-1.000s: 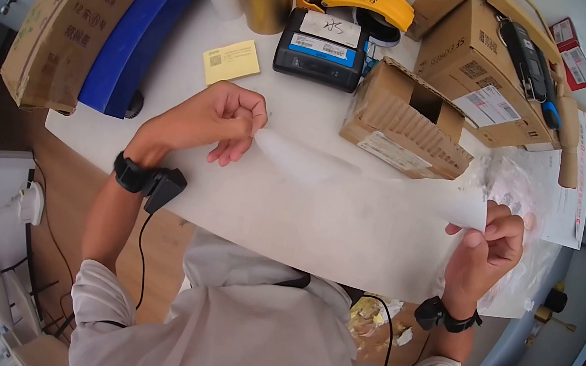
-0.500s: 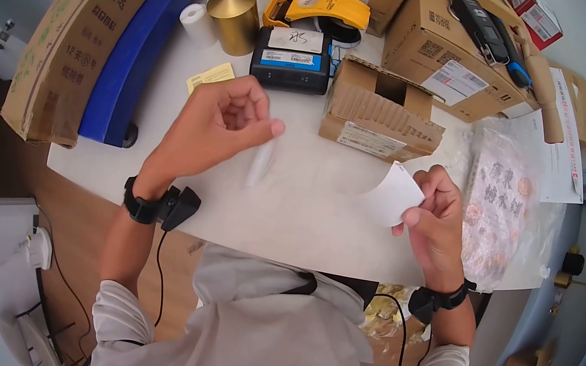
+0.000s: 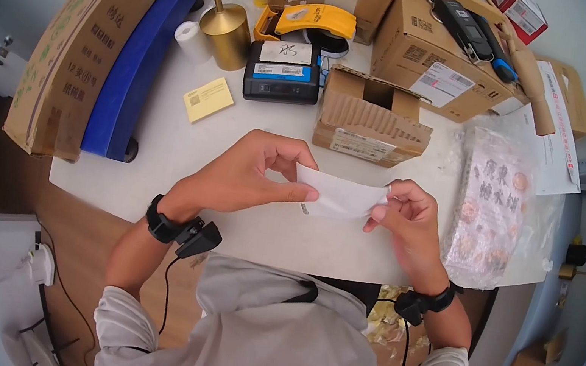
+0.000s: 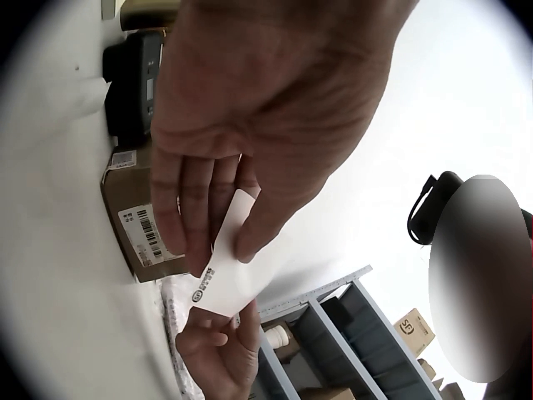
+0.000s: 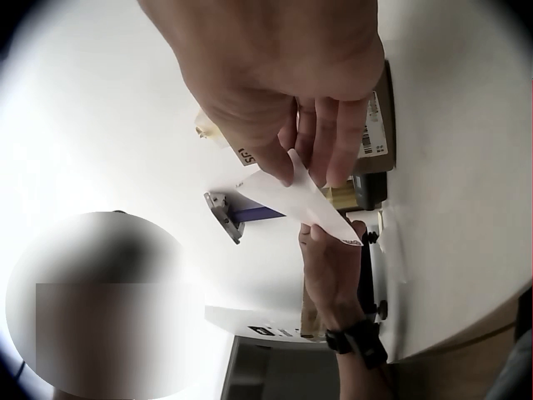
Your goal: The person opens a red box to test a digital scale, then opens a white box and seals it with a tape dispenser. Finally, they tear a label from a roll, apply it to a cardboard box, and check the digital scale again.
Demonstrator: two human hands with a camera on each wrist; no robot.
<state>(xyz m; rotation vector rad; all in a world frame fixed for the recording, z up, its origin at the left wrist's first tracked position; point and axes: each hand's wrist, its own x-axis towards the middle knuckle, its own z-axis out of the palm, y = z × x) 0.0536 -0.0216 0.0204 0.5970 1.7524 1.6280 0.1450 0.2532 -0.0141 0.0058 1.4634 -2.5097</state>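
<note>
In the head view a small white paper label (image 3: pixel 343 197) is stretched between both hands over the front of the table. My left hand (image 3: pixel 242 173) pinches its left end, thumb on the near face and fingers behind. The right end is pinched between thumb and fingers of my right hand (image 3: pixel 411 221). Small dark print shows at one corner of the label (image 4: pixel 226 279) in the left wrist view. Seen from the right wrist, the label (image 5: pixel 304 202) slants between the two hands. Fingers behind the paper are partly hidden.
An open cardboard box (image 3: pixel 373 123) stands just beyond the hands, with a black label printer (image 3: pixel 282 82) to its left. A yellow sticky-note pad (image 3: pixel 208 99) lies left. Right is a plastic-wrapped package (image 3: pixel 487 214). A long carton (image 3: pixel 73 71) and blue piece (image 3: pixel 125 80) border the left.
A translucent strip first ran between the hands, then hung by the left hand; it no longer shows in the head view. The left hand has moved right and taken the label's other end.
</note>
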